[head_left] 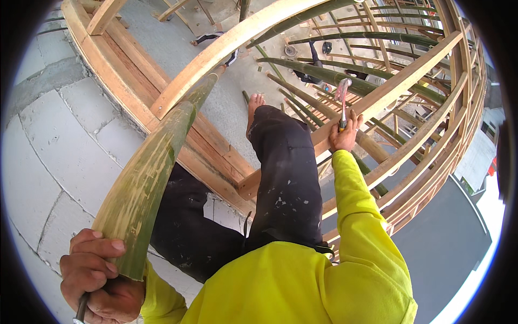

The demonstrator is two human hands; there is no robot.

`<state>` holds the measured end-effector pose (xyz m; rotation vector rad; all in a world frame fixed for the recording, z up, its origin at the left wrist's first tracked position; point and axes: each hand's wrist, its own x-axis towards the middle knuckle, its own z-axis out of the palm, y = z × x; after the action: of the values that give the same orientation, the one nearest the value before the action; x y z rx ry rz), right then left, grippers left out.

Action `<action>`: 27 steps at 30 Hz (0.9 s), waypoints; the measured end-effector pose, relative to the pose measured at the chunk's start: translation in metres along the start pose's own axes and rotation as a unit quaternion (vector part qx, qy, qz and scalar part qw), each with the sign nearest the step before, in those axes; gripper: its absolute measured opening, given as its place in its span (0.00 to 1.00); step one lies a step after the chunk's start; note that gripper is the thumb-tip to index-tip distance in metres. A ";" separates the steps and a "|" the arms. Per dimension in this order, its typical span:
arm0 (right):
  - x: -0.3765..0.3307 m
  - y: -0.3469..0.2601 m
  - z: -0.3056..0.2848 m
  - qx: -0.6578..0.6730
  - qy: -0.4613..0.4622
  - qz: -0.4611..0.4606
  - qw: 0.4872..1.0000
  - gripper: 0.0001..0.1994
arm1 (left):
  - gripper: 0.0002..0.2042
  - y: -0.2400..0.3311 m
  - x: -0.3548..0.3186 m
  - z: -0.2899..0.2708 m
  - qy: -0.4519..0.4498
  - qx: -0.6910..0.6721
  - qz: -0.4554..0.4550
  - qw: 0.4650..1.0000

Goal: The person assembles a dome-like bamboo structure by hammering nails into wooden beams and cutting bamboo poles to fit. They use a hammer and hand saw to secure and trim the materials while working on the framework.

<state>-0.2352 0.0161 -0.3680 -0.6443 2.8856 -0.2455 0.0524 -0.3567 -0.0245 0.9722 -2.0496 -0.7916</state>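
Note:
My left hand [100, 275], at the lower left, is closed round the near end of a thick green bamboo pole [151, 170]. The pole slants up and away, its far end close to a wooden beam [216, 51]. A short dark rod [82, 308] with a shiny tip sticks out from under the same hand; its kind is unclear. My right hand [347, 136] is closed on the handle of a hammer [342, 102], whose head points away from me. That hand rests against a long wooden plank [407, 81] of the frame.
Below my bare foot [256, 105] lies a concrete floor [226, 102] far down, with people and loose bamboo. A white block wall [81, 146] is on the left. Wooden rafters [431, 146] and bamboo poles [372, 38] cross on the right, above a grey roof [442, 237].

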 end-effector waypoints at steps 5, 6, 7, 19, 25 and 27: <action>-0.005 0.005 0.004 -0.043 -0.022 0.009 0.999 0.21 | 0.10 -0.003 0.012 0.005 -0.042 -0.024 -0.047 0.998; -0.004 0.004 0.000 -0.031 -0.033 0.011 0.999 0.21 | 0.11 0.001 0.015 0.008 -0.053 -0.018 -0.042 0.998; -0.002 -0.003 -0.002 -0.013 -0.046 0.008 0.999 0.22 | 0.11 0.007 0.016 0.007 -0.061 -0.003 -0.035 0.998; -0.003 0.016 0.001 0.037 -0.028 -0.058 0.997 0.19 | 0.12 0.005 0.015 0.001 -0.046 0.025 -0.039 0.998; 0.001 0.026 -0.004 0.039 -0.083 -0.083 0.992 0.16 | 0.13 0.004 0.018 -0.003 -0.059 0.045 -0.027 0.997; 0.001 0.027 -0.011 0.041 -0.116 -0.071 0.990 0.17 | 0.12 0.007 0.013 0.002 -0.051 0.029 -0.046 0.997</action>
<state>-0.2493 0.0416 -0.3629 -0.8069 2.5978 -0.2852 0.0425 -0.3638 -0.0159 1.0850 -2.1392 -0.8497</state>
